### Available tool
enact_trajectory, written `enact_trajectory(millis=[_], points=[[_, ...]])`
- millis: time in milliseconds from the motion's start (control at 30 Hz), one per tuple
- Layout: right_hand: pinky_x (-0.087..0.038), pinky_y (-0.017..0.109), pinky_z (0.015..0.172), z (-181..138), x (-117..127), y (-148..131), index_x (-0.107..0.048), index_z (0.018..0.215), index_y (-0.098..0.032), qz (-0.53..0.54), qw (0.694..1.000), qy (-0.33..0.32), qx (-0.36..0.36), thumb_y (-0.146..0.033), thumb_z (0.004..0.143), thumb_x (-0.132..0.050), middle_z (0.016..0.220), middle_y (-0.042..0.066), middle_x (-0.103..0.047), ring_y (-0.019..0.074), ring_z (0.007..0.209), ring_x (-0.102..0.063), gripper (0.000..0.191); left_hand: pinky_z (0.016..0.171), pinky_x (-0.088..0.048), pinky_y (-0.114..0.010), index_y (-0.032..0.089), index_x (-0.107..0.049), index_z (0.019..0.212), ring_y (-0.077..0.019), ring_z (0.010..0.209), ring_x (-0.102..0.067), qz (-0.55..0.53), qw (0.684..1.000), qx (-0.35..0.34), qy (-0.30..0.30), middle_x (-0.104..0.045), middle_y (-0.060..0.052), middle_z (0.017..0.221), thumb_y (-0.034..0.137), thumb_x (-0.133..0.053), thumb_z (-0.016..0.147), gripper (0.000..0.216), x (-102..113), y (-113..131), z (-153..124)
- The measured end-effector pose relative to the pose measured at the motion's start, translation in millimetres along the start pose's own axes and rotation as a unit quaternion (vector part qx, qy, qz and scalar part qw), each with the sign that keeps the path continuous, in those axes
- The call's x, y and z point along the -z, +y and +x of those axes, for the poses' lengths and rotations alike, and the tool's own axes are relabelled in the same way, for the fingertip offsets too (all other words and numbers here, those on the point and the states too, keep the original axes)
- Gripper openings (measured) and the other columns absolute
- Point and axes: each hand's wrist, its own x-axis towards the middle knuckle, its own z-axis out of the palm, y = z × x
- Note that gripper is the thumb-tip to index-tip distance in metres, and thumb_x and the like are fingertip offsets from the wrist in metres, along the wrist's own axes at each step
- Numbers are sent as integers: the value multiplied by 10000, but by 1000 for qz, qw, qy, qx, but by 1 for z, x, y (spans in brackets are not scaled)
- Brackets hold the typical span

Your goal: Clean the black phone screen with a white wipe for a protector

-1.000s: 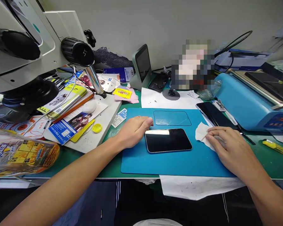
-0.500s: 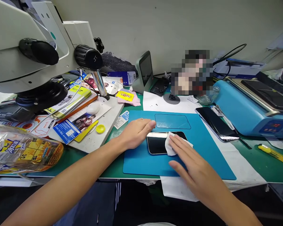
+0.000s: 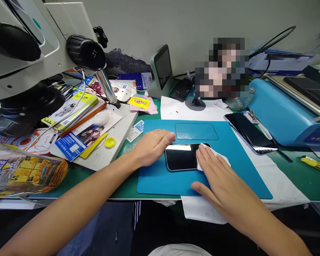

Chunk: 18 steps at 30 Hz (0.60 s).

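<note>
A smartphone (image 3: pixel 181 158) with a black, glossy screen lies face up on the blue mat (image 3: pixel 160 183). My left hand (image 3: pixel 153 147) is closed at its left end, steadying that edge; the undersides of the fingers are hidden. My right hand (image 3: pixel 216 170) presses a folded white wipe (image 3: pixel 224 160) onto the right part of the screen. Its fingers lie straight and together over the wipe, with the thumb apart above the mat. Behind the phone, a clear screen protector with a black border (image 3: pixel 196 131) rests on the mat.
A microscope (image 3: pixel 29 64) overhangs the left side, near a clear plastic bottle (image 3: pixel 29 169) and a white board (image 3: pixel 117 142) with packets. To the right are another phone (image 3: pixel 249 133), a blue machine (image 3: pixel 280 110) and a yellow cutter (image 3: pixel 316 164).
My right hand has slid the wipe rightward across the screen, uncovering more of its middle. My left hand stays at the phone's left end. The camera view has shifted slightly.
</note>
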Motion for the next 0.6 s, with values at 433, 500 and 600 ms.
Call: enact_trajectory(millis=[433,500,600], points=[[-387,606,1171,-2,7,-16,-391,1541,0,21,1000,12,9,-696,960,-398,1596,266,-355,404,1495,-331,907,874,-449,-377,191,-713,1056,-232,933,-626,-16,1000,10,4,-698,-69,937,638,-112,1048,749,-6,2,-1],[-351,595,1196,14,9,-16,-364,1562,-30,50,999,-9,8,-704,959,-389,1621,236,-330,378,1517,-295,905,882,-459,-383,188,-714,1051,-235,929,-627,-24,1000,18,5,-694,-71,924,651,-106,1041,765,-6,2,-1],[-328,564,1217,24,13,-12,-309,1599,-108,90,995,-42,5,-705,961,-390,1666,164,-263,330,1542,-245,877,906,-471,-394,184,-714,1056,-239,938,-629,-33,999,30,7,-697,-75,937,670,-110,1032,775,-7,1,-1]])
